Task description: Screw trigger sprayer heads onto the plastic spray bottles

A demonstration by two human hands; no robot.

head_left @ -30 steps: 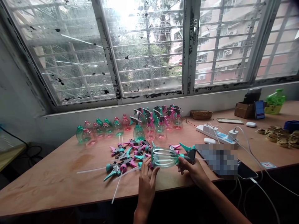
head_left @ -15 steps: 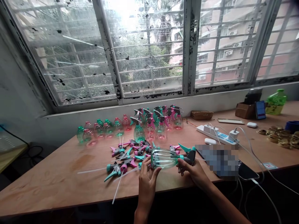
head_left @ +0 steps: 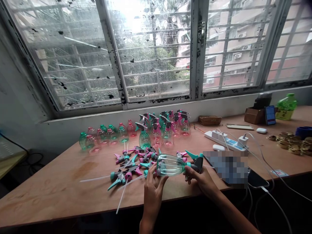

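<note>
A clear green spray bottle (head_left: 170,164) lies sideways in the air above the table's front edge, its base to the left. My left hand (head_left: 153,182) is closed around the base end. At the neck, my right hand (head_left: 197,177) pinches the teal collar of the trigger sprayer (head_left: 198,162), which sits at the bottle's mouth; its teal lever points up. How tightly the collar is seated I cannot tell. Just left of the bottle lies a pile of loose trigger sprayers (head_left: 126,175) in teal, pink and grey, with thin white tubes.
Bottles without sprayers (head_left: 113,137) stand at the back left, beside bottles with sprayers fitted (head_left: 168,136). To the right are a power strip (head_left: 227,143) with cables, a blurred flat object (head_left: 226,167), a phone (head_left: 259,178) and a cardboard box (head_left: 254,115).
The bottle and both hands keep nearly the same place. My right fingers have shifted slightly at the collar, and the whole view has moved a little.
</note>
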